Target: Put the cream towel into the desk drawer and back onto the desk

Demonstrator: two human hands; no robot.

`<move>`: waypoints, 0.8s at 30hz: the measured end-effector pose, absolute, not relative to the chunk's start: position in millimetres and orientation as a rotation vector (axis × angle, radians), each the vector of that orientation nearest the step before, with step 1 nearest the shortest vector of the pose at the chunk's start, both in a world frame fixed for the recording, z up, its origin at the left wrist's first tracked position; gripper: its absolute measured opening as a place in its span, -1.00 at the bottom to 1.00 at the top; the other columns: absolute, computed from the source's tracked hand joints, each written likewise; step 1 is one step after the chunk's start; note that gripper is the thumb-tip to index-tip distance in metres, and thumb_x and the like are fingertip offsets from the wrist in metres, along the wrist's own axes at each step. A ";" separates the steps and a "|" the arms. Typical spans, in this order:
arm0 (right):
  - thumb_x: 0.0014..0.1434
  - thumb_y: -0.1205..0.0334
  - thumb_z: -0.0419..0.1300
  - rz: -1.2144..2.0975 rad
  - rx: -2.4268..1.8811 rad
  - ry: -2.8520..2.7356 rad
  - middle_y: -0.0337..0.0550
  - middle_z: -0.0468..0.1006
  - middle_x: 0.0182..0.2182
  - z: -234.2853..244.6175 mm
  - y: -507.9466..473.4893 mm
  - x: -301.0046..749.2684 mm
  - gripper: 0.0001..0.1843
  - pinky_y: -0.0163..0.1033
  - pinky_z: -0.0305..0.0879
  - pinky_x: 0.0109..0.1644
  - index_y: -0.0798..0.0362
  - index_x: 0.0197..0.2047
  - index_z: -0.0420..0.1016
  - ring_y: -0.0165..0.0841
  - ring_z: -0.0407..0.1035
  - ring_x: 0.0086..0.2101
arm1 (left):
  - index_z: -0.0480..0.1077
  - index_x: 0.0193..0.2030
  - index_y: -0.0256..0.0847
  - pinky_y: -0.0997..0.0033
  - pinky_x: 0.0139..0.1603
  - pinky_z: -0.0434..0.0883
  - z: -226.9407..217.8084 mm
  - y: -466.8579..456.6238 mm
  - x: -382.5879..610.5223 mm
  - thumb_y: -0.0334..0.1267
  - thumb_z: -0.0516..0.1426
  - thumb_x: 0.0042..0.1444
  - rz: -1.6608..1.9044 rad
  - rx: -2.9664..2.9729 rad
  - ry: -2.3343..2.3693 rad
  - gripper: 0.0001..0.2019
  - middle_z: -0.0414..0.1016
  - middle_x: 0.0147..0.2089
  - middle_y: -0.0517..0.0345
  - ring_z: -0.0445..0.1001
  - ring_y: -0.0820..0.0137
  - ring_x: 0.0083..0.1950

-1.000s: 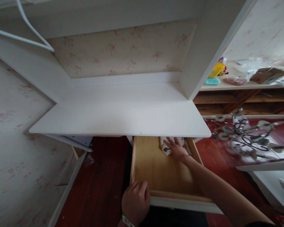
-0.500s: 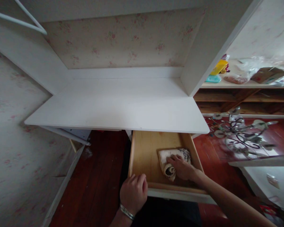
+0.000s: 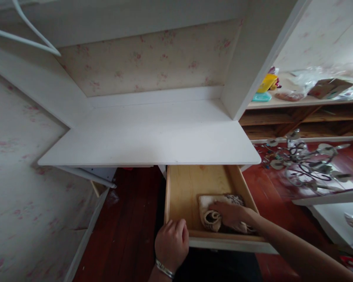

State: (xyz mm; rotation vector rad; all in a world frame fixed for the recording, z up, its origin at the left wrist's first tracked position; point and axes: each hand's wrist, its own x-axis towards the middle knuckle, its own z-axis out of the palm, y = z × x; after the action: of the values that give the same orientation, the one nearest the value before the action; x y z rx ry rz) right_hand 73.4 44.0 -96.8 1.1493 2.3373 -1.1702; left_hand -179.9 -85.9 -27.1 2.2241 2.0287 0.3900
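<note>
A wooden drawer (image 3: 179,196) stands pulled out beneath the white desk top. Inside it, near the front right, lies a bunched cream cloth (image 3: 207,201) with a dark pattern at its right end and a rolled fold toward me. My right hand (image 3: 229,213) reaches in from the right and presses on this cloth, fingers closed on its fabric; some fingertips are hidden. At the drawer's front left corner, my left hand (image 3: 172,239) has its fingers curled over the edge. A silver bracelet (image 3: 164,269) circles the left wrist.
The white desk top (image 3: 153,137) overhangs the drawer's rear. A chandelier (image 3: 306,160) lies on the red wooden floor (image 3: 129,227) at right. Behind it, a low shelf unit (image 3: 300,102) carries bags and a cardboard box (image 3: 329,88). A white cable (image 3: 32,41) hangs at upper left.
My right hand has shifted a little toward the front of the drawer, and the cloth is more bunched under it. My left hand stays on the drawer corner. The view has tilted slightly.
</note>
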 end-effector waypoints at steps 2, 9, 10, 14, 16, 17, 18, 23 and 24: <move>-0.14 0.50 0.13 -1.109 1.120 2.444 0.04 0.47 0.04 -93.2 41.9 54.6 -0.35 -0.10 0.25 0.09 0.04 0.09 0.44 -0.06 0.35 0.03 | 0.34 -0.38 -0.09 0.35 -0.35 0.21 -27.5 -85.6 -180.1 -0.38 0.03 0.18 0.401 2.241 2.034 -0.85 0.45 -0.45 0.24 0.43 0.37 -0.35; -0.12 0.30 0.22 -0.752 0.840 2.676 0.10 0.50 -0.09 -76.5 19.0 -40.3 -0.49 -0.02 0.39 -0.17 0.09 -0.01 0.44 0.02 0.45 -0.16 | 0.35 -0.36 -0.10 0.33 -0.33 0.23 -34.3 -86.7 -182.5 -0.38 0.05 0.15 0.532 2.319 2.028 -0.88 0.45 -0.46 0.21 0.42 0.35 -0.37; -0.08 0.26 0.22 -0.722 0.817 2.698 0.10 0.51 -0.09 -75.0 16.9 -52.6 -0.53 0.00 0.40 -0.17 0.09 -0.02 0.44 0.02 0.44 -0.15 | 0.36 -0.35 -0.10 0.33 -0.33 0.23 -35.6 -87.0 -182.7 -0.39 0.05 0.14 0.547 2.320 2.028 -0.88 0.45 -0.45 0.20 0.42 0.35 -0.37; 0.02 0.23 0.20 -0.647 0.876 2.632 0.11 0.52 -0.11 -68.7 16.0 -83.0 -0.60 0.05 0.41 -0.18 0.10 -0.02 0.43 0.01 0.45 -0.14 | 0.37 -0.33 -0.10 0.33 -0.36 0.23 -37.9 -87.4 -182.3 -0.39 0.05 0.12 0.573 2.326 2.046 -0.88 0.42 -0.49 0.20 0.42 0.35 -0.40; 0.00 0.26 0.24 -0.631 0.942 2.596 0.11 0.51 -0.11 -65.1 20.1 -87.1 -0.57 0.05 0.40 -0.18 0.10 -0.02 0.42 0.00 0.45 -0.15 | 0.37 -0.34 -0.10 0.34 -0.39 0.22 -37.1 -87.2 -181.3 -0.39 0.06 0.12 0.561 2.313 2.079 -0.88 0.41 -0.50 0.19 0.41 0.36 -0.43; -0.02 0.26 0.25 -0.626 0.992 2.591 0.11 0.51 -0.10 -63.7 23.7 -87.6 -0.56 0.05 0.39 -0.17 0.08 -0.01 0.42 -0.01 0.44 -0.15 | 0.37 -0.36 -0.11 0.35 -0.40 0.22 -36.5 -87.1 -180.7 -0.39 0.06 0.12 0.548 2.303 2.096 -0.89 0.42 -0.51 0.19 0.41 0.36 -0.43; -0.02 0.25 0.27 -0.618 1.047 2.591 0.12 0.50 -0.09 -62.6 28.5 -87.8 -0.54 0.05 0.39 -0.15 0.08 0.00 0.41 -0.01 0.43 -0.15 | 0.37 -0.37 -0.11 0.36 -0.40 0.22 -35.9 -87.0 -180.0 -0.39 0.06 0.12 0.531 2.293 2.109 -0.88 0.42 -0.51 0.18 0.41 0.37 -0.44; -0.04 0.27 0.29 -0.523 1.288 2.549 0.12 0.40 0.02 -64.6 69.0 -96.7 -0.44 0.07 0.36 -0.12 0.02 0.08 0.35 0.03 0.32 -0.03 | 0.38 -0.37 -0.11 0.37 -0.40 0.23 -36.1 -87.3 -177.7 -0.39 0.06 0.12 0.450 2.259 2.149 -0.88 0.41 -0.53 0.20 0.41 0.36 -0.45; -0.04 0.31 0.28 -0.505 1.321 2.537 0.11 0.38 0.05 -65.7 78.9 -99.8 -0.44 0.06 0.37 -0.11 0.00 0.09 0.35 0.02 0.30 0.00 | 0.38 -0.36 -0.11 0.37 -0.40 0.23 -36.8 -87.5 -177.5 -0.38 0.06 0.12 0.441 2.250 2.163 -0.88 0.41 -0.53 0.20 0.41 0.36 -0.45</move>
State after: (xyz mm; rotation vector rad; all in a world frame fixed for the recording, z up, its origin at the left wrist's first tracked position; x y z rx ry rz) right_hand -99.8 78.9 -65.7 1.3212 2.5371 -0.5046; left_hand -177.5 -87.5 -36.8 2.2502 2.1629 0.4406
